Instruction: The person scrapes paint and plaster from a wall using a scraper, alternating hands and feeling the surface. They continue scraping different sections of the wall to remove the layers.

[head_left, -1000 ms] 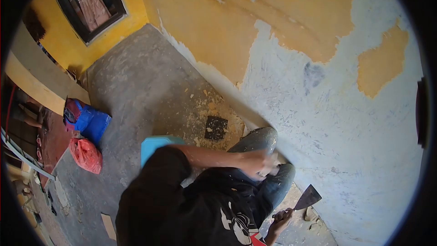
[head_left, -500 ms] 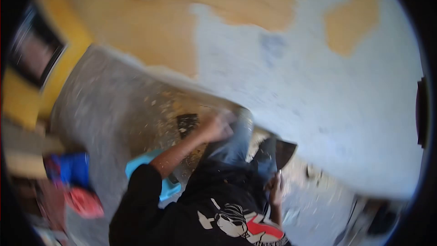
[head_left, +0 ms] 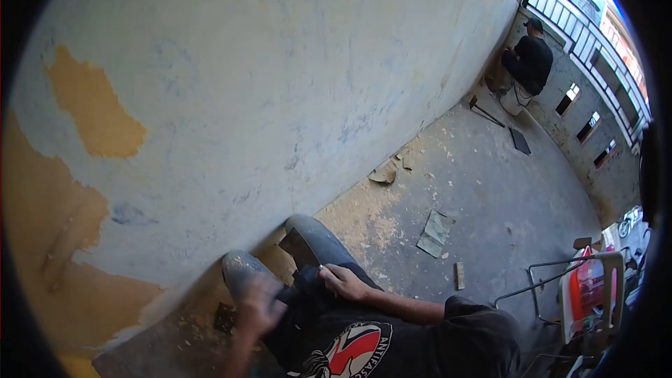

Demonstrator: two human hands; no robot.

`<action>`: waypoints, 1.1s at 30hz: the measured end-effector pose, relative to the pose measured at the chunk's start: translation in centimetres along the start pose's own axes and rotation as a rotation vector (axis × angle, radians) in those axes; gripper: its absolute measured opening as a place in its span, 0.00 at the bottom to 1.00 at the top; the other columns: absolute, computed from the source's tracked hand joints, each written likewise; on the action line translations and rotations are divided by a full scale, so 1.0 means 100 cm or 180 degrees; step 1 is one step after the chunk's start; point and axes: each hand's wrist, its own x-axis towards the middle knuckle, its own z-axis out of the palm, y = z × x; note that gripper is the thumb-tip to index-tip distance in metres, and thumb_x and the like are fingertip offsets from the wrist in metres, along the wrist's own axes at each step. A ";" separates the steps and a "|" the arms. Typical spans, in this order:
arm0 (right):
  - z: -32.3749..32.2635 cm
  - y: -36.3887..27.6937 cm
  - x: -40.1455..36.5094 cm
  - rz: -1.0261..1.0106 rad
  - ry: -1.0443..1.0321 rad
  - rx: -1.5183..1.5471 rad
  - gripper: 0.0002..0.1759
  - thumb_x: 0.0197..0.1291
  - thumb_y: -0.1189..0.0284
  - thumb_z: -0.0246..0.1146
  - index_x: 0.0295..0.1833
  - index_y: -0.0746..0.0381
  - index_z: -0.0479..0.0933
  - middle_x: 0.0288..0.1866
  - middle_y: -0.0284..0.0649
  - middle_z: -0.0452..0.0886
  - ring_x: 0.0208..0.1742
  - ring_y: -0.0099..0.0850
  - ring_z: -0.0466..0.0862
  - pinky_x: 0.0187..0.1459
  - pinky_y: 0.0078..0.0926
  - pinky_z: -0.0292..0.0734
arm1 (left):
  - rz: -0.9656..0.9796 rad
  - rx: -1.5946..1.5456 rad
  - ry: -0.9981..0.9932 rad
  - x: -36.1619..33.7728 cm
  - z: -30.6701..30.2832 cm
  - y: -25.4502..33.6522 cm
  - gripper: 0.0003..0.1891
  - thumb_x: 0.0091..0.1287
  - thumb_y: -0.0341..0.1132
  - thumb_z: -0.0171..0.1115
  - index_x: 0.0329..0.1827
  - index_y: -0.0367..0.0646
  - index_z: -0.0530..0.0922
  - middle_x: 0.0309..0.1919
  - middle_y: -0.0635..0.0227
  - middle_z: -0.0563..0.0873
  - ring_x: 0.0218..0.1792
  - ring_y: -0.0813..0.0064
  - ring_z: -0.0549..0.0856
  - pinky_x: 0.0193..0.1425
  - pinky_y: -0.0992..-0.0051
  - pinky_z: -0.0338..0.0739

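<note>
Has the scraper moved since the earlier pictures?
Yes. The scraper has moved away from the curled scrap lying beside the wall, and in over the legs.

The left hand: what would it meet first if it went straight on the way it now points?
Probably the left knee, just beyond the blurred left hand. Depth is unclear; if it passed above, the wall would likely come next.

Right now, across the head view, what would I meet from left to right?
An orange patch on the wall, the blurred left hand, the scraper, the right hand, a crumpled sheet, a small strip, a long-handled tool, a dark flat square, the chair's pale back.
</note>
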 end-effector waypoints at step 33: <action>0.082 -0.272 0.065 -0.1236 -0.0744 0.0074 0.18 0.76 0.59 0.51 0.49 0.66 0.70 0.22 0.29 0.70 0.23 0.18 0.68 0.27 0.20 0.65 | -0.0457 -0.5396 0.2739 0.185 -0.153 0.020 0.25 0.76 0.50 0.54 0.61 0.36 0.70 0.26 0.63 0.81 0.13 0.75 0.77 0.15 0.77 0.73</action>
